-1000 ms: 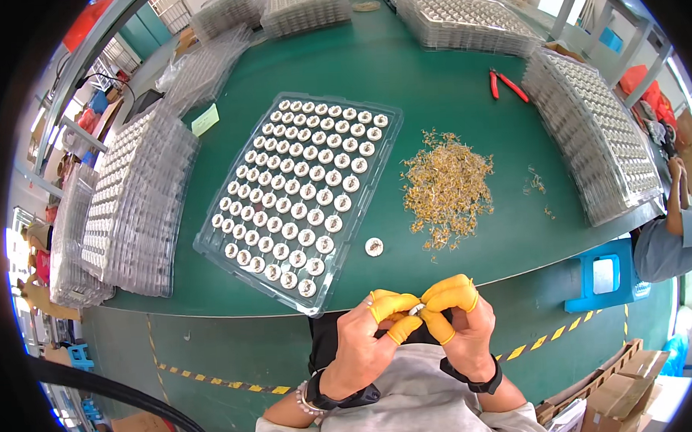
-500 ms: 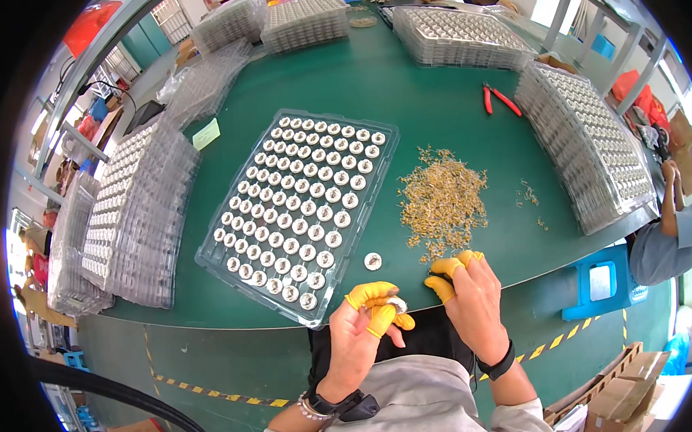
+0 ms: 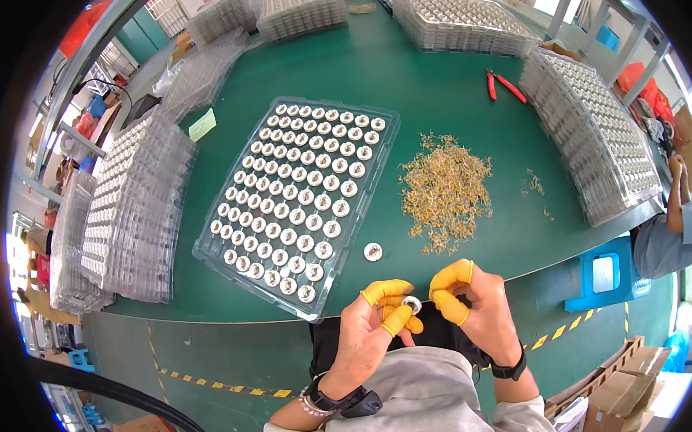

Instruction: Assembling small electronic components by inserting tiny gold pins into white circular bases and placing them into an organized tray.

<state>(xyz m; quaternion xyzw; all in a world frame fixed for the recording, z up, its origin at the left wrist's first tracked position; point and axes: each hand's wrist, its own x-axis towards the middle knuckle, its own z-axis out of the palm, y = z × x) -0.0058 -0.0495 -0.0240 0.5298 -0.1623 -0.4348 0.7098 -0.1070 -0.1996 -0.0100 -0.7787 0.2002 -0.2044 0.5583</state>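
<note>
The left hand [image 3: 369, 329], its fingertips capped in yellow rubber cots, pinches a small round silvery disc part [image 3: 411, 305] by its rim, and the right hand [image 3: 475, 307], capped the same way, has its fingers curled in close just beside the disc; whether it grips anything of its own (a pin, perhaps) cannot be told. The disc sits between the two hands, just off the near edge of the green counter [image 3: 402, 77].

Far to the left of the hands stand stacks of clear plastic trays [image 3: 132, 216] filled with similar parts. Ahead and left of the left hand lies a clear moulded tray [image 3: 303, 198] with rows of white-and-metal round parts in its pockets. Straight ahead of the hands one loose round part [image 3: 372, 251] lies on the counter, and beyond the right hand spreads a heap of small brass-coloured pins [image 3: 446, 190]. Further off to the right lie red-handled cutters [image 3: 503, 85] and another stack of filled trays [image 3: 594, 131].

The disc looks light, stiff and smooth, so likely slippery; the rim, held between thumb and forefinger, seems the surest hold.
</note>
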